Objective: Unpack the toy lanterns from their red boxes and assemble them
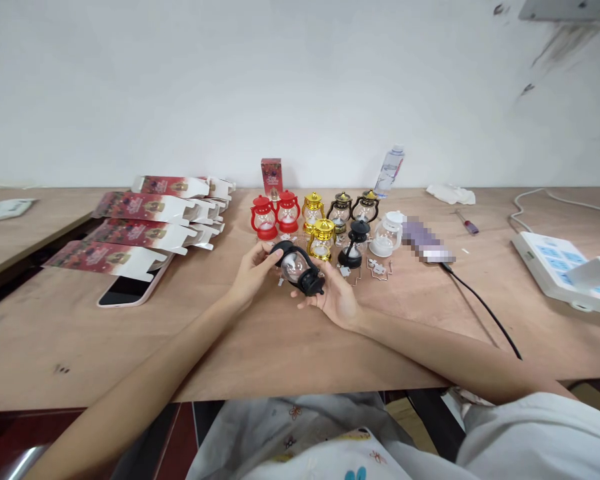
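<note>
A small black lantern (296, 267) with a clear globe lies tilted between my hands, its cap pointing down to the right. My left hand (254, 272) grips it by the base, thumb on top. My right hand (339, 299) holds the cap end, with its thumb by the handle and fingers beneath. Just behind stand two red lanterns (264, 219), gold lanterns (322, 241), dark bronze lanterns (341, 212), another black lantern (355, 245) and a white lantern (387, 235). Bent wire pieces with small white tags (379, 268) lie in front of them.
Flattened red-and-white boxes (135, 233) are stacked at left, partly over a phone (130, 291). A red box (271, 177) and a bottle (390, 170) stand at the back. At right are a blurred purple device (423, 239) with a black cable, a screwdriver (467, 223) and a power strip (560, 267).
</note>
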`<state>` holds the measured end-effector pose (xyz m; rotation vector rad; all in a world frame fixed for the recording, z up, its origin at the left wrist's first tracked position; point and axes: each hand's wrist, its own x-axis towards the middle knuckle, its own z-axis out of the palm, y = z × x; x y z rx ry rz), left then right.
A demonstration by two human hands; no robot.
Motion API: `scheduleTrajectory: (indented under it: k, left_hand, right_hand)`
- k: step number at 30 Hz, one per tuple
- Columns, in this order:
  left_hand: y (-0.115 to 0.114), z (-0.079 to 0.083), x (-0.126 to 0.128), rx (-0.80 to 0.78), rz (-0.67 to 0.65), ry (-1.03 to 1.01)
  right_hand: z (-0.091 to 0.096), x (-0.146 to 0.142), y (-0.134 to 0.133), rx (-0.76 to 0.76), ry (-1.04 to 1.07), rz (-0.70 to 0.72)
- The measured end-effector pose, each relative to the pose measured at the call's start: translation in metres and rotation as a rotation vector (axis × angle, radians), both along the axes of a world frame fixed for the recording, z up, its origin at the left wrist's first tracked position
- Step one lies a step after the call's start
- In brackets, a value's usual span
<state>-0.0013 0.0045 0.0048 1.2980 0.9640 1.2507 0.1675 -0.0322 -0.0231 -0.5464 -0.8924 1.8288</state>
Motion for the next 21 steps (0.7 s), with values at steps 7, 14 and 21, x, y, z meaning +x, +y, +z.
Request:
scheduleTrajectory:
  k: [7, 14, 21]
  left_hand:
    - [0.003, 0.002, 0.0, -0.124, 0.005, -0.027]
    - [0.006, 0.01, -0.008, 0.011, -0.014, 0.124]
    - [-0.002, 0.021, -0.012, 0.241, 0.004, 0.308]
  right_hand:
    - [-0.002, -0.002, -0.001, 0.005, -0.054, 0.018]
    - [-0.001, -0.001, -0.003, 0.035, -0.055, 0.028]
    - [-0.003, -0.002, -0.004, 0.068, -0.084, -0.012]
